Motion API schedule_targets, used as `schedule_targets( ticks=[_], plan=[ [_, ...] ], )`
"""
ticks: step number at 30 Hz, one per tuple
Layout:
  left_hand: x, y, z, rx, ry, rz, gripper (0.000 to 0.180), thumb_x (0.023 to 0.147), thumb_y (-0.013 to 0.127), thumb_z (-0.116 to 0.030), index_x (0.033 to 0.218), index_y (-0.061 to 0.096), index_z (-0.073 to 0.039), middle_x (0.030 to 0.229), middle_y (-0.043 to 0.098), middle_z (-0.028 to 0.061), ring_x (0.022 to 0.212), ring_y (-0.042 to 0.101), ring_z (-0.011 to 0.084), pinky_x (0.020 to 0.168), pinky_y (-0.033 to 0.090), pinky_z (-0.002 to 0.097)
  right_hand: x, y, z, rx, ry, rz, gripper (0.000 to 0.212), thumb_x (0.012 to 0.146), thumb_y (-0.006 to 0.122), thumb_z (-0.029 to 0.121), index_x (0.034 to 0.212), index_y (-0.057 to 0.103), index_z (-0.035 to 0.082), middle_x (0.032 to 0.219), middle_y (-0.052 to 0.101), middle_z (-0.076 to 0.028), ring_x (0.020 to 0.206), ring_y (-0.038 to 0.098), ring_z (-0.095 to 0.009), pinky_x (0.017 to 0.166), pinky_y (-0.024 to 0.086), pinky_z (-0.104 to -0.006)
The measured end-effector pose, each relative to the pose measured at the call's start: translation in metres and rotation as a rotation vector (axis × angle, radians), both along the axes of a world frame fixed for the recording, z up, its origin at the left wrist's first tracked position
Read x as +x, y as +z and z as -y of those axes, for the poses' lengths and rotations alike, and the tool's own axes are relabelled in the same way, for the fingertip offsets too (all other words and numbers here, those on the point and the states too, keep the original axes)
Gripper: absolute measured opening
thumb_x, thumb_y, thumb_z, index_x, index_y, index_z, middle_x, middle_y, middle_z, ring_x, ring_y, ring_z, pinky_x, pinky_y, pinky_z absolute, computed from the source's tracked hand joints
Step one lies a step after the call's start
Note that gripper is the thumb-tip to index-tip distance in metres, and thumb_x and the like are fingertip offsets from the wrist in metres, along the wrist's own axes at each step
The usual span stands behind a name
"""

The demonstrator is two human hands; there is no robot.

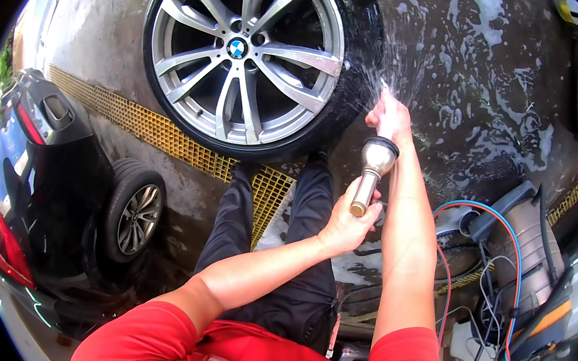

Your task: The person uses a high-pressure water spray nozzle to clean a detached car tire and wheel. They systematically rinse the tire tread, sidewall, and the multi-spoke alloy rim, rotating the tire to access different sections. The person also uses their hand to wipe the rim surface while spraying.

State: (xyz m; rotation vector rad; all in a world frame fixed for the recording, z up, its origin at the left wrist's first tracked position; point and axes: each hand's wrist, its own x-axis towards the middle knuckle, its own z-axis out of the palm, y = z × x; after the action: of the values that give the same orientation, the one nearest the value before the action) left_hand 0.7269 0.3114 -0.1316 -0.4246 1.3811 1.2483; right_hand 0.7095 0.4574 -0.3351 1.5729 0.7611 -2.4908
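Both my hands grip a metal spray gun (379,155) with a bell-shaped middle and a narrow rear tube. My left hand (348,223) is wrapped round the rear tube. Farther forward, my right hand (390,118) is closed near the front end, where water sprays out in a fan. The spray reaches the right side of a large car wheel (250,118), just left of my right hand. The wheel has a silver multi-spoke rim and a wet black tyre (356,82). Its patterned face is turned toward me, in front of my feet.
Yellow floor grating (133,118) runs under the wheel and between my legs. A black car (38,217) stands at left. At right are a cylindrical machine (517,250), a blue and orange hose (518,275) and tangled cables. White foam (486,11) covers wet floor.
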Motion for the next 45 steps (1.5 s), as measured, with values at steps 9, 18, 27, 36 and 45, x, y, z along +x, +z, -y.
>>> schedule_targets(
  ticks=[9,18,27,36,45],
  plan=[
    [-0.001,0.002,0.004,-0.035,0.026,0.034,0.038,0.094,0.058,-0.001,0.129,0.044,-0.004,0.112,0.054,0.0054,0.08,0.059,0.0121,0.059,0.057,0.0256,-0.003,-0.004,0.01,0.009,-0.051,-0.059,0.025,0.096,0.065,0.028,0.088,0.064,0.004,0.061,0.054,-0.003,0.05,0.053,-0.014,0.048,0.048,-0.0319],
    [-0.008,0.001,0.015,-0.053,0.022,-0.028,0.047,0.091,0.061,-0.004,0.134,0.042,-0.007,0.111,0.054,0.0057,0.078,0.059,0.0103,0.057,0.054,0.0263,-0.032,0.011,0.023,-0.022,0.064,-0.152,0.021,0.099,0.06,0.021,0.095,0.061,0.001,0.057,0.045,0.001,0.043,0.04,-0.009,0.04,0.032,-0.0264],
    [-0.04,-0.004,0.011,-0.074,0.087,-0.126,0.044,0.091,0.063,-0.005,0.13,0.044,-0.007,0.108,0.055,0.0042,0.074,0.058,0.0099,0.056,0.054,0.0263,-0.025,0.03,0.046,0.038,0.082,-0.1,0.037,0.1,0.058,0.032,0.07,0.056,0.01,0.062,0.051,0.002,0.053,0.05,-0.01,0.051,0.041,-0.026],
    [-0.024,0.014,0.027,-0.013,0.116,-0.124,0.044,0.092,0.061,-0.004,0.132,0.044,-0.006,0.093,0.056,0.0023,0.063,0.056,0.0094,0.054,0.05,0.0266,-0.05,0.024,0.031,-0.149,0.051,-0.3,0.024,0.101,0.058,0.026,0.096,0.061,0.003,0.062,0.045,0.001,0.049,0.043,-0.008,0.043,0.036,-0.0232],
    [-0.048,0.014,0.023,-0.041,0.213,-0.098,0.031,0.094,0.06,-0.004,0.122,0.049,-0.006,0.099,0.056,0.0021,0.066,0.057,0.0085,0.054,0.052,0.0241,-0.06,0.029,0.028,0.327,0.441,-0.305,0.024,0.096,0.063,0.024,0.081,0.06,0.005,0.071,0.059,-0.007,0.062,0.059,-0.02,0.058,0.05,-0.0337]
  ],
)
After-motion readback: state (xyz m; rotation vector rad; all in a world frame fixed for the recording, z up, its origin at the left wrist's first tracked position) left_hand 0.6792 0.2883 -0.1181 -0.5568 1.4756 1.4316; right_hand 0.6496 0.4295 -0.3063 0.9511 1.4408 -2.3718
